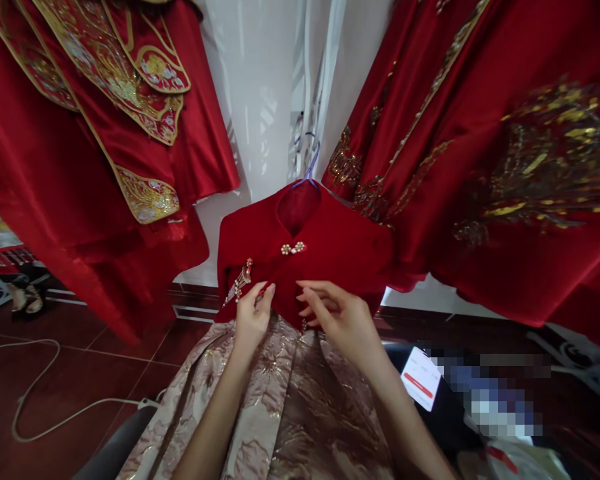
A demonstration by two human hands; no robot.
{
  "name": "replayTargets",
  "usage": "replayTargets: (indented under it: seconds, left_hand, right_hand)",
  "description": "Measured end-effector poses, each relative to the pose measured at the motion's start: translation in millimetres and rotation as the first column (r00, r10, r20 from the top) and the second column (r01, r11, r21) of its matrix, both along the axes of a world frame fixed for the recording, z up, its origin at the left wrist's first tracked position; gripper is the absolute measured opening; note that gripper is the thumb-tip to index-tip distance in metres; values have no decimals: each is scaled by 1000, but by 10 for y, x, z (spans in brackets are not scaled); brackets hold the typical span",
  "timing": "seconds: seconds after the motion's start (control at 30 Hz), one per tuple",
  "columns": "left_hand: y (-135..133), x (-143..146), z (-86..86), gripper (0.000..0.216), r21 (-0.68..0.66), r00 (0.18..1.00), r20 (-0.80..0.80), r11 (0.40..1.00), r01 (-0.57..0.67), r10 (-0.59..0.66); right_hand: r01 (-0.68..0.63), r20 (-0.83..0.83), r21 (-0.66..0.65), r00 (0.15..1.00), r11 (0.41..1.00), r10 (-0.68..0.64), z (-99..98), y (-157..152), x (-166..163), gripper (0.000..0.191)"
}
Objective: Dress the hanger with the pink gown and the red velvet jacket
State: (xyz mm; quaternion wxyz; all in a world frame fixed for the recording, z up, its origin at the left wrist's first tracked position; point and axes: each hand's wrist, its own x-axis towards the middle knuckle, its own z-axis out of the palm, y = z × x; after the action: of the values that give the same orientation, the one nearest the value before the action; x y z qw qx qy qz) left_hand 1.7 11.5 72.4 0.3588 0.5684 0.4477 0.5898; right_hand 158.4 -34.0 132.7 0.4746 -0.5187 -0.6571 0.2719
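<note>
A short red velvet jacket (330, 247) with a pearl clasp (293, 249) hangs on a purple hanger (311, 167) over a pale gold brocade skirt (290, 407). My left hand (253, 317) pinches the jacket's front edge beside a beaded tassel (240, 283). My right hand (337, 317) is at the lower hem, its fingers curled on the fabric near a small fastening at the centre.
Red embroidered robes hang at the left (95, 133) and right (505, 153) against a white wall. A white cable (40, 400) trails over the dark red tiled floor. A white tag (423, 377) lies at the lower right.
</note>
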Motion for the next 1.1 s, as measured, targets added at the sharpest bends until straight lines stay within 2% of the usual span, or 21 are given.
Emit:
replayTargets:
  seconds: [0.17,0.33,0.47,0.63,0.67,0.73,0.8,0.87,1.0,1.1]
  left_hand:
    - [-147,9,128,26,-15,999,43,1000,20,-20]
    - [-184,3,135,26,-52,988,104,991,121,-115]
    - [-181,12,105,25,-35,988,82,990,135,-132]
    - [-117,-19,57,22,-6,993,50,994,111,-110]
    - [-74,-47,37,22,15,997,22,997,72,-73]
    - [51,-127,-14,24,83,995,-33,992,-94,97]
    - [209,-223,-63,31,148,951,-49,944,-296,306]
    - [365,-309,-97,38,160,924,-40,916,-369,379]
    - [545,-391,-104,32,83,981,28,977,-195,193]
    - [568,-397,-81,25,43,987,97,990,-133,128]
  right_hand:
    - [111,217,57,969,992,-121,-151,35,-166,49]
    - [108,291,30,950,994,-112,-260,128,-174,48]
    - [60,221,-15,974,998,-55,-312,181,-170,37]
    - [45,62,31,997,998,-47,-301,216,-154,20]
    - [42,39,41,998,998,-44,-285,217,-143,18]
    - [49,11,67,999,997,-50,-251,215,-115,17]
    - [69,-12,87,998,994,-68,-230,216,-84,17]
    - [77,-44,77,996,994,-74,-228,225,-56,19]
    - [-16,-140,3,990,1000,17,-237,292,-21,23]
    - [-124,-175,-26,978,992,118,-223,407,-36,27]
